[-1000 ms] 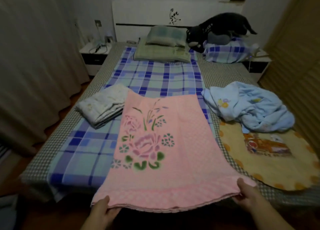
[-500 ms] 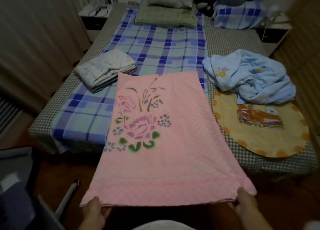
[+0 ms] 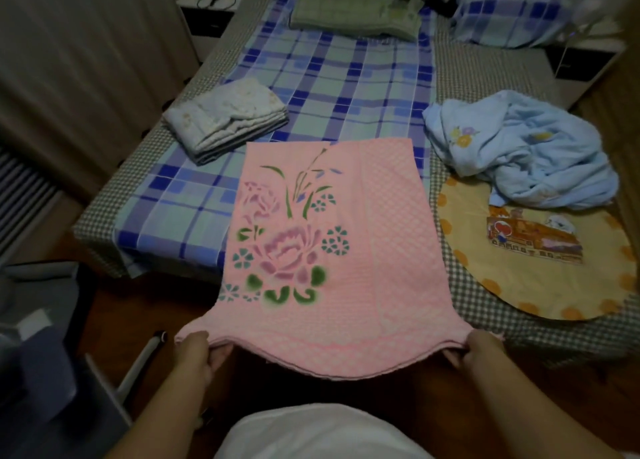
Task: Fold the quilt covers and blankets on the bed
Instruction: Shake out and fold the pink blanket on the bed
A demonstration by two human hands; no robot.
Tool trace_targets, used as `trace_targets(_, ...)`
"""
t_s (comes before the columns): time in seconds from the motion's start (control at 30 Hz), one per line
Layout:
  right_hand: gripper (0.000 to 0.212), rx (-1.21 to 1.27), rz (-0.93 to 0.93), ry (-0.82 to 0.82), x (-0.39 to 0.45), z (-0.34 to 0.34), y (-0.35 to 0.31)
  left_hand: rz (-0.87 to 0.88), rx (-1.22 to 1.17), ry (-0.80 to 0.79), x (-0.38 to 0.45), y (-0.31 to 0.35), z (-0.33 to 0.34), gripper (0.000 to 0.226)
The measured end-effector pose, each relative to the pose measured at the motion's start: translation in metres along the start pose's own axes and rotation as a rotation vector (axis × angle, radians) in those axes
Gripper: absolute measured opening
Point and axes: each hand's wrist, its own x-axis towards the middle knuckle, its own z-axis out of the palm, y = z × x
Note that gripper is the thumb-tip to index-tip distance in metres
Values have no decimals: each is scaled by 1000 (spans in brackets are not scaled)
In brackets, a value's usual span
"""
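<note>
No legible text, labels or numbers anywhere in view.

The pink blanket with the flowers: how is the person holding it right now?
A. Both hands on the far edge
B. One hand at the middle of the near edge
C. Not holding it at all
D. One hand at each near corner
D: the left hand and right hand each grip a near corner of the pink blanket, its near edge sagging between them.
</note>
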Motion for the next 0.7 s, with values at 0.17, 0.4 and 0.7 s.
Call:
trace_targets(0.17, 39, 12, -198, -56, 3, 118, -95, -68, -12, -60, 28, 76, 87, 16)
trace_targets(0.4, 31, 63, -435, -243, -41, 291, -253, 168, -98, -237, 106, 228, 264, 22)
trace_targets(0.7, 25, -1246, -1042, -116, 77, 465, -203, 835, 1337, -437, 245, 129, 403, 45)
